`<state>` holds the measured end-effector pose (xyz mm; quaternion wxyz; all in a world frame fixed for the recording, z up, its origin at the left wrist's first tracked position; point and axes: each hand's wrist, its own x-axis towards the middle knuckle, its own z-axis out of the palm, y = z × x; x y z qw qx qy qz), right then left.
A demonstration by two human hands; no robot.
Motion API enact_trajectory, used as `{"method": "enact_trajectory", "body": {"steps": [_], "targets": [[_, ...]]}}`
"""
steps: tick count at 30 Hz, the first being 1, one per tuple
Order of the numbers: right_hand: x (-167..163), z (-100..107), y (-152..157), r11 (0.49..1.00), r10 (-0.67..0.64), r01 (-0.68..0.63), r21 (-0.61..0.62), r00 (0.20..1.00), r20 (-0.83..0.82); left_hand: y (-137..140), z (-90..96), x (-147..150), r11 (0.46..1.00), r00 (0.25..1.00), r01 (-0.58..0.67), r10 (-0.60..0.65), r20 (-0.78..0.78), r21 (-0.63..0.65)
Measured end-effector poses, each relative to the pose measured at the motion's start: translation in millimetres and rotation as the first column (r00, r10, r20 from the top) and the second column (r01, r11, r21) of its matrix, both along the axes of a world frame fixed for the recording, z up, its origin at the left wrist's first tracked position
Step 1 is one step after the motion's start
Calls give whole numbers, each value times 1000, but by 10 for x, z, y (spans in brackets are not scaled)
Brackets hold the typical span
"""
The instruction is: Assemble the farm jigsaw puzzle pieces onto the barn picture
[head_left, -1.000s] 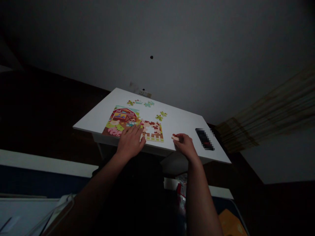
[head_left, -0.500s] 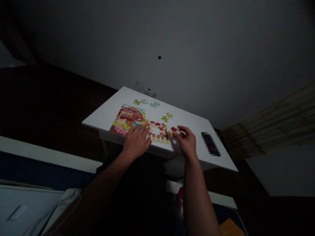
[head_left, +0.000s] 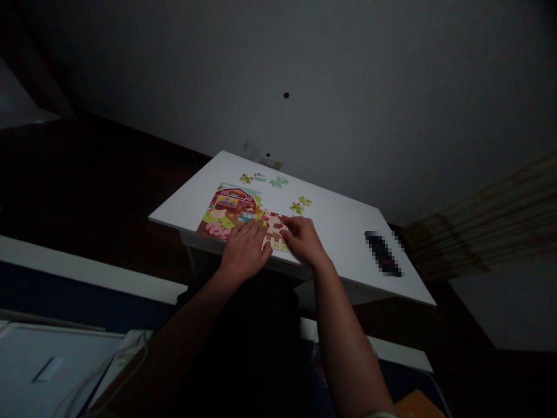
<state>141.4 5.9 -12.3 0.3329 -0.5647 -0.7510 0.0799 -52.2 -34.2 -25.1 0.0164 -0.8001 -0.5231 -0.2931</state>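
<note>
A farm jigsaw puzzle (head_left: pixel 226 212) with a red barn, pigs and a brown-spotted cow lies near the front edge of a white table. My left hand (head_left: pixel 246 249) rests flat on its lower edge, fingers stretched out and holding nothing. At the cow section, my right hand (head_left: pixel 304 241) has thumb and fingers closed on a spotted puzzle piece (head_left: pixel 278 225), down in the gap in the cow's body. My right fingers partly cover the piece, so I cannot tell whether it sits flush.
Several loose pieces lie farther back: a green-brown one (head_left: pixel 246 179), pale blue ones (head_left: pixel 277 182) and yellow-green ones (head_left: pixel 297 207). A dark, blurred-out object (head_left: pixel 383 254) is on the table's right. Behind the table (head_left: pixel 343 226) stands a wall with a socket (head_left: pixel 270 162).
My right hand has moved left with the spotted piece, from beside the puzzle onto the gap in the cow. My left hand stays on the puzzle. The view has shifted slightly.
</note>
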Motion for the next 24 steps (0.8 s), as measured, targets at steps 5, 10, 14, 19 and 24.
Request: {"method": "enact_trajectory", "body": {"steps": [5, 10, 14, 19, 24], "targets": [[30, -65, -26, 999, 3, -6, 48, 999, 52, 5, 5, 18, 1000, 1000, -4, 4, -11, -6], [15, -118, -30, 996, 13, -22, 90, 996, 93, 1, 17, 38, 1000, 1000, -15, 14, -23, -4], [15, -110, -47, 996, 4, -17, 86, 989, 149, -1, 22, 40, 1000, 999, -19, 19, -31, 2], [-3, -48, -90, 999, 22, -32, 36, 970, 241, -13, 50, 42, 1000, 997, -29, 28, -77, -10], [-55, -20, -97, 1000, 10, -16, 18, 955, 298, -50, 137, 178, 999, 993, -41, 38, -109, -28]]}}
